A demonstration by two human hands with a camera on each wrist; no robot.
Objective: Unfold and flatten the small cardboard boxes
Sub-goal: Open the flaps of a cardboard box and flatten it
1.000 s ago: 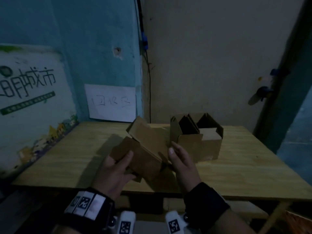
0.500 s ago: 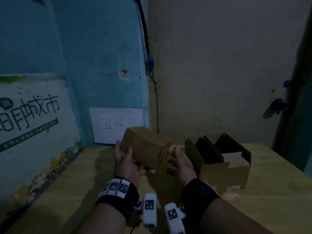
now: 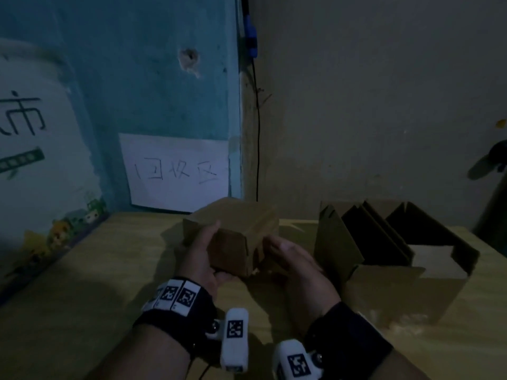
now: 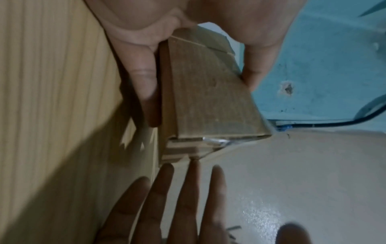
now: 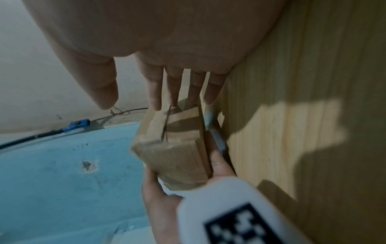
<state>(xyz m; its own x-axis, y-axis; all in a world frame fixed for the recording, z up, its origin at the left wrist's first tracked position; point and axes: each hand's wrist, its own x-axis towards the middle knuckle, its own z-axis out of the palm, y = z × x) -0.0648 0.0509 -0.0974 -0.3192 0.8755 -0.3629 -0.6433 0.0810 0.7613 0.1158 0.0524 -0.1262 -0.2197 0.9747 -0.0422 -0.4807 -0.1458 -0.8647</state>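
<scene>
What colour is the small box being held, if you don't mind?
Plain brown cardboard: the small box shows best in the left wrist view.

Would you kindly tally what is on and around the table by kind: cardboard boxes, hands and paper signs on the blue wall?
Cardboard boxes: 2, the small box gripped by the left hand, and the large open box on the table.
Hands: 2, left hand and right hand.
Paper signs: 1, the white sheet.
Total: 5.

At lower centre of the head view, the left hand (image 3: 201, 259) grips with thumb above and fingers beneath; the right hand (image 3: 293, 259) shows straight, spread fingers (image 5: 154, 92).
</scene>
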